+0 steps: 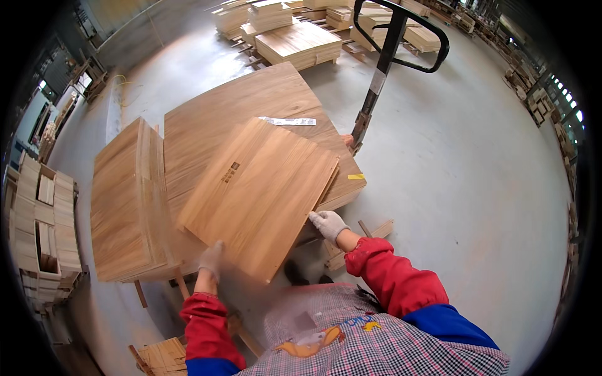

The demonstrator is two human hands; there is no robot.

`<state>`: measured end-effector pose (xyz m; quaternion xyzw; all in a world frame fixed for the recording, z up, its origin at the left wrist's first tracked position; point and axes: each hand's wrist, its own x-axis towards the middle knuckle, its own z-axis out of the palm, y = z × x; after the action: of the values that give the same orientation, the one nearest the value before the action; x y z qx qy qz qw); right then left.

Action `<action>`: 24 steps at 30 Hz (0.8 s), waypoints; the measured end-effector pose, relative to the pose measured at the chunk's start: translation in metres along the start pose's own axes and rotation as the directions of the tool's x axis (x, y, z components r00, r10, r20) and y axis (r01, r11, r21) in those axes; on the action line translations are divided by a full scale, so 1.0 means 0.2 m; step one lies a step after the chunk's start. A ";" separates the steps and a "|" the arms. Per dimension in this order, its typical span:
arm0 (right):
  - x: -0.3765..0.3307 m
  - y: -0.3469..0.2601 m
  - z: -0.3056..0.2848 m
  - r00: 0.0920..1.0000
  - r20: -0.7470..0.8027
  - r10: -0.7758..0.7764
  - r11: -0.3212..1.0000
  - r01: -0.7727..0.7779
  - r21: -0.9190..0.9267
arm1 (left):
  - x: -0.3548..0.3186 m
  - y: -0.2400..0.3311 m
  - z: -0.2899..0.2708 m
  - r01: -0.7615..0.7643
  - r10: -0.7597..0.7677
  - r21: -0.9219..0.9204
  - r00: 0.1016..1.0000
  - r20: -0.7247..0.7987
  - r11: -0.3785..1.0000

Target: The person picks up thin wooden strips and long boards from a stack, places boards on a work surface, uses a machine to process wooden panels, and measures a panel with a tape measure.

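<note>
Wooden panel [260, 194], tilted, lies over a larger board stack [251, 106]; the gloved left hand [211, 260] grips its near edge, the gloved right hand [327, 224] closes on its right edge.

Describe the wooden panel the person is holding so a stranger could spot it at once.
Start at the big stack of wood sheets in the middle of the concrete floor. On top lies one smaller panel, turned askew, with the left hand and right hand at its near edges. Only it has a small dark mark on its face.
</note>
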<state>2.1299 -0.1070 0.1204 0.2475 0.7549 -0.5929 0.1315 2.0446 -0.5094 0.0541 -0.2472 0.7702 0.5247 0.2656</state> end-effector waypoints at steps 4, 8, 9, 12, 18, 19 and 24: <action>0.06 0.09 -0.03 0.997 -0.058 0.059 0.961 -0.041 0.272 | -0.16 0.18 0.12 -0.054 0.057 -0.041 0.997 0.053 0.998; 0.01 -0.09 -0.06 0.983 0.094 0.157 0.717 -0.179 0.673 | -0.15 0.17 0.08 -0.111 0.117 -0.057 0.987 0.110 0.992; 0.03 -0.09 -0.03 0.983 0.107 0.146 0.739 -0.181 0.649 | -0.08 0.11 0.03 -0.081 0.082 -0.017 0.992 0.096 0.997; -0.01 -0.17 -0.03 0.995 0.081 0.051 0.848 -0.086 0.522 | -0.02 0.07 0.01 -0.011 0.017 -0.082 0.997 0.074 0.997; -0.06 -0.12 0.02 0.997 0.058 0.041 0.848 -0.066 0.526 | 0.06 0.01 -0.02 0.030 -0.032 0.019 0.996 0.085 0.999; -0.05 -0.09 0.04 0.997 0.045 0.060 0.888 -0.074 0.455 | 0.07 0.00 -0.06 0.041 -0.050 0.104 0.995 0.082 0.994; 0.08 0.04 0.05 0.983 -0.130 -0.133 0.961 0.096 -0.259 | -0.04 0.02 -0.06 -0.062 0.042 0.452 0.998 0.054 0.890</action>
<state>2.1195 -0.1125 0.1028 0.2275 0.8446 -0.4794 0.0715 2.0468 -0.5192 0.0658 -0.1462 0.8717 0.3427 0.3182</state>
